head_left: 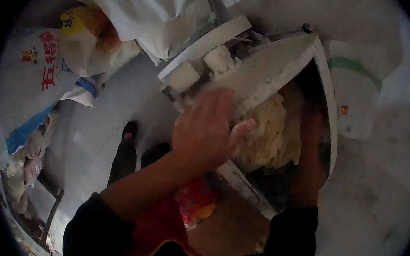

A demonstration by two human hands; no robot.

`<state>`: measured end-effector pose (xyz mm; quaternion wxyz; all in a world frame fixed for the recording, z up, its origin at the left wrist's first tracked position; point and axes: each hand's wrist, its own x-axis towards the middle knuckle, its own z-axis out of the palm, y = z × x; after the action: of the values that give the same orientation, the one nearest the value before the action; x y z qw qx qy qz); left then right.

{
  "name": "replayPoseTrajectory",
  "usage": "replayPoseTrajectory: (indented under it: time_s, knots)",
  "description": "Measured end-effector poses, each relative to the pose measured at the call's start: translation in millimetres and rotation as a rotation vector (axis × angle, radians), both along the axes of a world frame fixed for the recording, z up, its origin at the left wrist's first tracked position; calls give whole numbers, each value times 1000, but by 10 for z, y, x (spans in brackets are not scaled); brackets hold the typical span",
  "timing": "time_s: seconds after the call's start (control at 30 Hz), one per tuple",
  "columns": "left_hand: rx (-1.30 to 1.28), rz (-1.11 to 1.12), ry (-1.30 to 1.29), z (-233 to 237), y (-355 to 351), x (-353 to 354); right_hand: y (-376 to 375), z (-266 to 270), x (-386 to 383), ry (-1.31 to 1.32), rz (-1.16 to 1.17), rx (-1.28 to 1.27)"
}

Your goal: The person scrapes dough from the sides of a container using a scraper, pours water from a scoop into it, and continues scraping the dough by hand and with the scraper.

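A pale, lumpy mass like dough (263,135) lies inside a deep container with a worn white rim (331,104). My left hand (205,128) is over the container's near-left side, beside a sloping pale panel (262,70). Its fingers are stretched out flat and the thumb stands apart, with nothing in the grasp. Down inside the container, along its right wall, reaches my right hand (314,122). Deep shadow there hides its fingers, close to the dough's right side.
Pale blocks (182,76) sit on machine parts left of the container. White sheeting (151,13) drapes behind them. Printed flour-type sacks (35,81) stand at the left, and another sack with a green band (357,92) lies at the right. My foot (129,129) is on the grey floor.
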<state>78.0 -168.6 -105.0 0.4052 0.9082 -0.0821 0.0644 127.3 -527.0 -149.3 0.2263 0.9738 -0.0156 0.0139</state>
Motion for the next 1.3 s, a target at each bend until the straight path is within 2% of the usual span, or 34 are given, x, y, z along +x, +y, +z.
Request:
replayPoseTrajectory:
  time_s: [0.03, 0.07, 0.2, 0.27, 0.37, 0.43, 0.57, 0.67, 1.0, 1.17, 1.3]
  knots:
    - [-34, -1, 12, -2, 7, -11, 253, 223, -229, -13, -116, 74]
    - [-69, -6, 22, -2, -8, -12, 409, 427, -408, 71, -237, -38]
    - [-100, -53, 64, 43, 27, -2, 592, 773, -877, -91, -271, 143]
    - [-73, -37, 22, 10, -2, -7, 376, 699, -978, -129, -314, 223]
    - [-52, -55, 31, 10, -23, -1, -593, 159, -975, -24, -260, 241]
    - [-57, -72, 76, 48, -11, -5, -795, -32, -758, 28, -252, 256]
    - [-53, -72, 109, 59, -27, -30, -457, -257, 90, 49, -222, 301]
    - [-51, -82, 141, 78, -42, -38, -206, -270, 396, 48, -195, 321]
    - [-51, -109, 115, 110, -84, -14, 95, 57, 167, 42, -206, 362]
    - [35, -104, 116, 104, -131, -29, 324, -24, 408, 36, -186, 409]
    - [88, -118, 129, 110, -123, -57, 419, 193, 159, 71, -175, 380]
